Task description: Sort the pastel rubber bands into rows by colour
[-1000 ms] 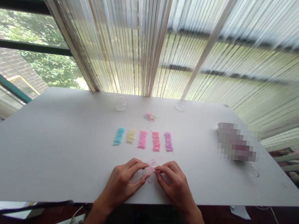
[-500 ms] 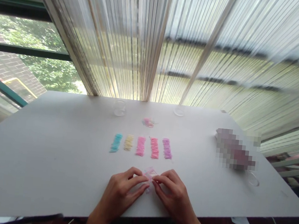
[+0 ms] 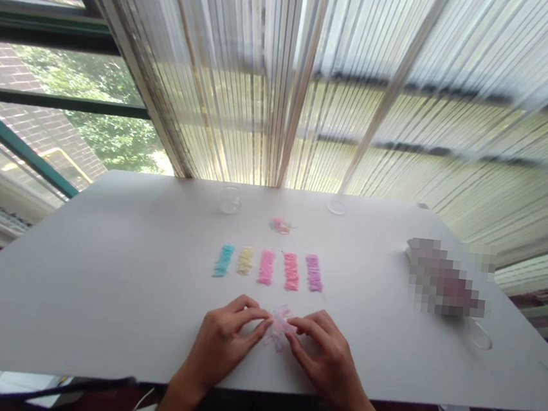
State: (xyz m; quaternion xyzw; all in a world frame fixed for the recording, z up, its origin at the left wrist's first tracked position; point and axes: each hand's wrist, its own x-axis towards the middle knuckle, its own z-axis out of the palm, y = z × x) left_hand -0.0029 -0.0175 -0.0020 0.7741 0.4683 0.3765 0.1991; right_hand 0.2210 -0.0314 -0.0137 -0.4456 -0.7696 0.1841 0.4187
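Note:
Between my hands, near the front edge of the white table, lies a small spiky cluster of translucent pale pink strips point(image 3: 280, 329); their exact kind is too blurred to make out. My left hand point(image 3: 229, 330) pinches the cluster's left side with thumb and forefinger. From the other side, my right hand point(image 3: 323, 349) holds its right edge, forefinger and thumb bent around it. Just beyond lie neat rows of tiny thin pieces: turquoise point(image 3: 223, 261), pale yellow point(image 3: 245, 261), pink point(image 3: 266, 268), coral pink point(image 3: 291, 272) and purple point(image 3: 314, 273).
Behind the rows sits a loose mixed-colour heap point(image 3: 282, 225). Two clear round containers, a left one point(image 3: 230, 201) and a right one point(image 3: 336, 206), stand near the back edge. A blurred-out pouch-like object point(image 3: 444, 277) with a loop lies at the right. String curtains point(image 3: 286, 84) hang behind the table point(image 3: 102, 279).
The view has shifted slightly, so everything sits a little further right. My fingers have moved slightly apart, and more of the pale pink cluster shows between them.

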